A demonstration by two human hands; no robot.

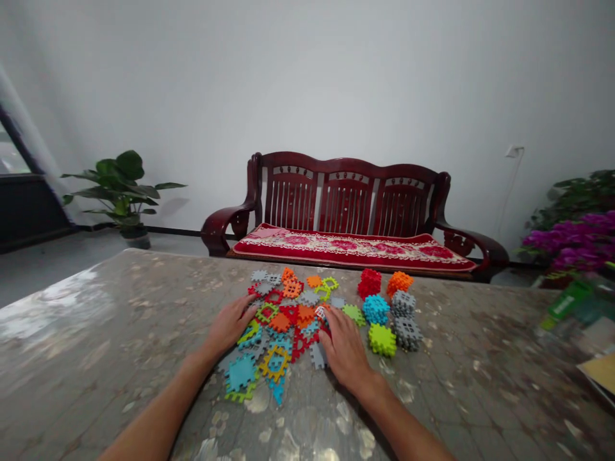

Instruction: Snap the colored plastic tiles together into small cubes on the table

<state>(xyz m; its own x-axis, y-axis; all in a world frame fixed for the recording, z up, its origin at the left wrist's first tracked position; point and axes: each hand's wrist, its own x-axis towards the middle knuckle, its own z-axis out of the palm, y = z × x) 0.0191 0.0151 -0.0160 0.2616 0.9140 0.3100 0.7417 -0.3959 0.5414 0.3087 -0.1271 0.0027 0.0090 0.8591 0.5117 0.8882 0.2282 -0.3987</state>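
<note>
**Both hands flanking the loose tiles**

The person is leaning over a mottled stone table, with the pile of flat notched tiles lying between the two hands. The pile is spreading straight ahead of the person, its longer run going from the near edge towards the sofa. The left hand is resting palm down on the pile's left edge, fingers apart and flat on a green and yellow tile. The right hand is lying on the pile's right edge and reaching a little deeper into it; its fingers are curling over red and grey tiles, and whether they are gripping one cannot be told.

The tiles are looking thin, square and toothed, in blue, red, orange, yellow, green and grey, overlapping at all angles. Just right of the right hand, built cubes are standing apart from the pile: a green cube nearest, a blue cube and a red cube beyond it.
</note>
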